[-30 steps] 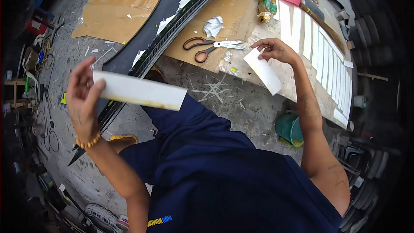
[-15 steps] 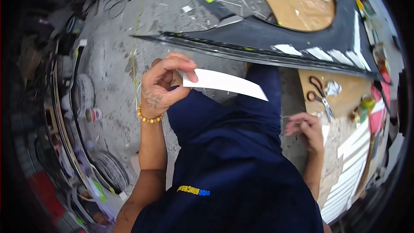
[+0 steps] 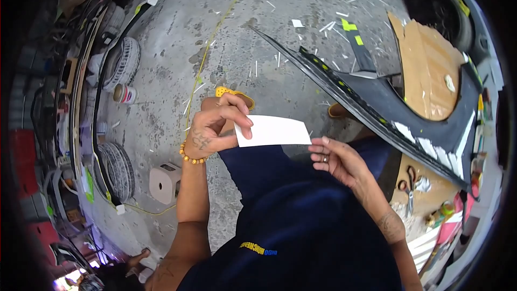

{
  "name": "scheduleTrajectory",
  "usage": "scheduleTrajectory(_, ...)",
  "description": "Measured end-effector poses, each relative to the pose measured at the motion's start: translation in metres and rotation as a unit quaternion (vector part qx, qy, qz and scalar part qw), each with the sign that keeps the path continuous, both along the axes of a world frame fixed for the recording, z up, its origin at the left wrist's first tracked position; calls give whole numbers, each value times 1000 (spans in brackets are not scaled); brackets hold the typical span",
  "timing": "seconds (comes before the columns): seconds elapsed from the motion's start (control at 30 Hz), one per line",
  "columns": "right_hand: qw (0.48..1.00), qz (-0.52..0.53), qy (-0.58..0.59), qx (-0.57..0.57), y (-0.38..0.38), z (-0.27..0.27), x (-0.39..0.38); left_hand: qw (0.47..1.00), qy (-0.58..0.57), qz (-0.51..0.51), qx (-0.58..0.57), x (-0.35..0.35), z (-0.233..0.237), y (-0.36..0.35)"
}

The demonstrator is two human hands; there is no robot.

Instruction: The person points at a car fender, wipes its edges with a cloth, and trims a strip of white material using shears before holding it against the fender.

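Observation:
My left hand, with a beaded bracelet at the wrist, pinches the left end of a white, slightly curved strip between thumb and fingers. The strip is held above my lap, broad face towards me. At its lower right corner are the fingertips of my right hand, with the fingers loosely spread and a ring on one of them. To the right lies a large black car fender with several white patches stuck along its edge.
Scissors and a green tape roll lie on the bench at right. Brown cardboard sits behind the fender. A stool, a paint can and car trims stand at left. White scraps litter the floor. Another person's arm shows bottom left.
My right hand has come up from beside the bench to the strip's right end. The view has swung left, so the fender now sits farther right and more slanted. The strip stays in my left hand.

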State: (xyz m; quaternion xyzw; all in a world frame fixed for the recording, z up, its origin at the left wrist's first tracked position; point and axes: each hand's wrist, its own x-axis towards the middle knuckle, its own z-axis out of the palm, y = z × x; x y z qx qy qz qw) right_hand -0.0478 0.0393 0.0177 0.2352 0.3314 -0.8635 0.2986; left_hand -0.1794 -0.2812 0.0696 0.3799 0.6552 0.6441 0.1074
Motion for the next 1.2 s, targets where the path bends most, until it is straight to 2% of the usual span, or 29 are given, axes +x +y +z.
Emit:
scheduleTrajectory(0.2,996,12,-88,20,-20,-7,-19,1000,-17,-23,-12,-14,-6,-15)
scheduleTrajectory(0.4,996,2,-76,35,-20,-27,-27,998,-42,-53,-13,-33,-16,-18)
scheduleTrajectory(0.57,997,-16,-76,25,-19,-24,-35,998,-53,-16,11,-44,-24,-21)
scheduleTrajectory(0.6,997,-14,-73,28,-20,-24,-38,1000,-12,-25,14,-51,-31,-26)
scheduleTrajectory(0.7,997,-32,-60,31,-25,-24,-41,980,-105,106,135,-51,-51,-24)
scheduleTrajectory(0.83,997,-46,-46,52,-28,-21,-41,935,-123,267,200,-107,-82,-5)
scheduleTrajectory(0.93,994,-63,-43,74,-35,-16,-44,941,-110,241,210,-161,-111,13)
scheduleTrajectory(1.0,993,-65,-28,92,-43,-9,-49,951,-91,216,201,-189,-115,26)
scheduleTrajectory(1.13,992,-71,-7,108,-60,0,-67,961,-72,179,198,-215,-113,41)
scheduleTrajectory(1.2,992,-66,-7,106,-64,2,-79,968,-26,197,154,-225,-125,36)
